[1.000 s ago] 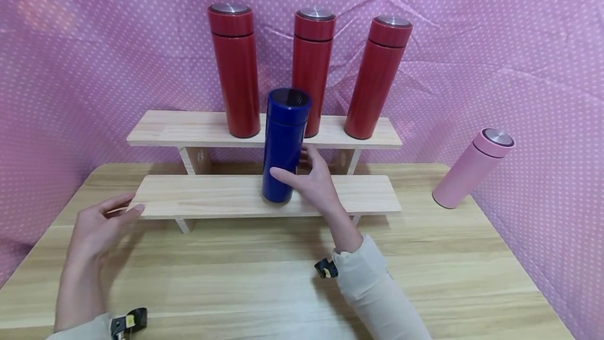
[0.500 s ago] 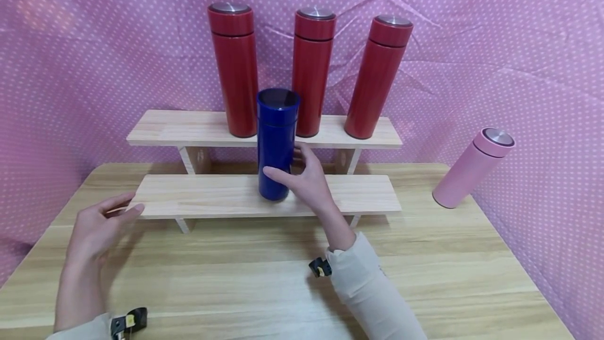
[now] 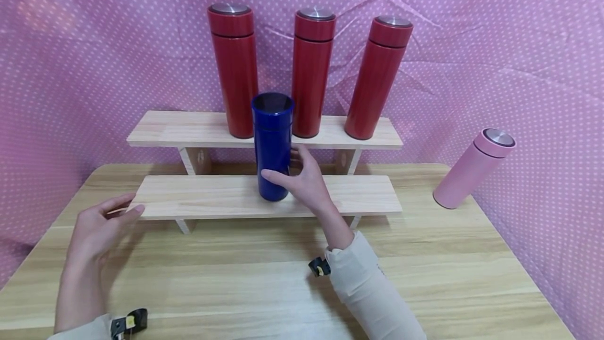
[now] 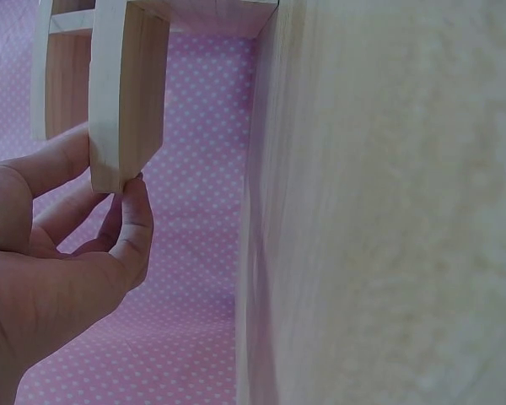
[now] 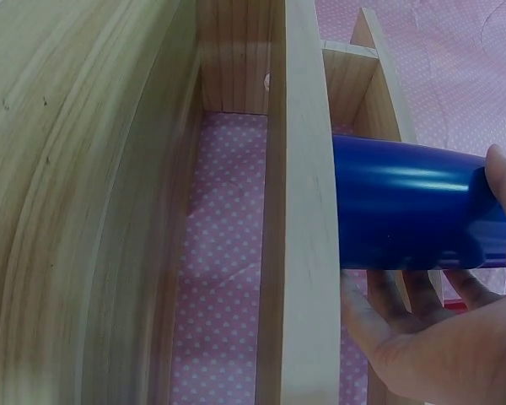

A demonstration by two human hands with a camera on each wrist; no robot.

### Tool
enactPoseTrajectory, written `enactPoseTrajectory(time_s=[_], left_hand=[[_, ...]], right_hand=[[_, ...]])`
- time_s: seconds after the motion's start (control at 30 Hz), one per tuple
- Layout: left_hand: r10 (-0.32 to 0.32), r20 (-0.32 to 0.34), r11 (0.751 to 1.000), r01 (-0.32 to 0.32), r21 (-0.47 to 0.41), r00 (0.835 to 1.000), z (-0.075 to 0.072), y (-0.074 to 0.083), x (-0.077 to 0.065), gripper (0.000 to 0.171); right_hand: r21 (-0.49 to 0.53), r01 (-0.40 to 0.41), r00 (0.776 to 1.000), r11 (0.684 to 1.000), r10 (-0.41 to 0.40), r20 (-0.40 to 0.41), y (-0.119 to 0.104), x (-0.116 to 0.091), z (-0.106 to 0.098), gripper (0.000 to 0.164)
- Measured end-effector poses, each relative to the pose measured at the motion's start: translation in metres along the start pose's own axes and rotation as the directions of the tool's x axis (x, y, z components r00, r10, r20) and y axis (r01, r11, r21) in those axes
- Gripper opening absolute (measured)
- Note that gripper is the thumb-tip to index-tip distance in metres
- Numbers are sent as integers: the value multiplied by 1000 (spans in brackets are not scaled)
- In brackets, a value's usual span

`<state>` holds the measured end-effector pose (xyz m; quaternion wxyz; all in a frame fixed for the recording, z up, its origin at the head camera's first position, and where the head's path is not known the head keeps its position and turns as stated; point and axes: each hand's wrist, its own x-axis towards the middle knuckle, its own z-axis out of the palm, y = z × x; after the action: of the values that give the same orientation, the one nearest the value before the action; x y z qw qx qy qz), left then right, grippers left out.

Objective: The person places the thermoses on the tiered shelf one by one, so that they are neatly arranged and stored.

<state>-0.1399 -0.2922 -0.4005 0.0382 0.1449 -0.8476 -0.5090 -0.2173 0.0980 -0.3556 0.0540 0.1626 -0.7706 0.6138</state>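
A blue thermos bottle (image 3: 272, 140) stands upright at about the middle of the lower step of a two-tier wooden shelf (image 3: 198, 195). My right hand (image 3: 304, 180) grips the bottle low on its right side, thumb across the front and fingers along the far side. In the right wrist view, the base of the blue bottle (image 5: 405, 202) is right at the lower board. My left hand (image 3: 101, 227) pinches the left end of that board, seen closely as a board end (image 4: 108, 126) between thumb and fingers in the left wrist view.
Three red thermos bottles, left (image 3: 236, 72), middle (image 3: 312, 75) and right (image 3: 377, 77), stand on the upper step. A pink thermos bottle (image 3: 472, 169) stands on the table (image 3: 264, 277) at the right edge. Behind hangs a pink dotted cloth (image 3: 141, 41).
My right hand has moved the blue thermos bottle a little to the left along the lower step, and its top has shifted left past the middle red bottle. My left hand stays in place.
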Motion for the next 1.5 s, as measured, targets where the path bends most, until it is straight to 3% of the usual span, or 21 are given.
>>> enactPoseTrajectory(time_s=[0.8,1.23,1.5], left_hand=[[-2,1,1000,2,-1,1000,3,-3,-2,80],[11,-22,1000,-11,-21,1000,5,0,-3,76],[-9,-22,1000,8,-22,1000,5,1,-3,75]], right_hand=[[55,-27,998,998,24,51,3,-1,-6,77],[160,9,999,987,-16,43,9,-3,-17,66],[137,-8,999,990,3,34,8,-7,-32,62]])
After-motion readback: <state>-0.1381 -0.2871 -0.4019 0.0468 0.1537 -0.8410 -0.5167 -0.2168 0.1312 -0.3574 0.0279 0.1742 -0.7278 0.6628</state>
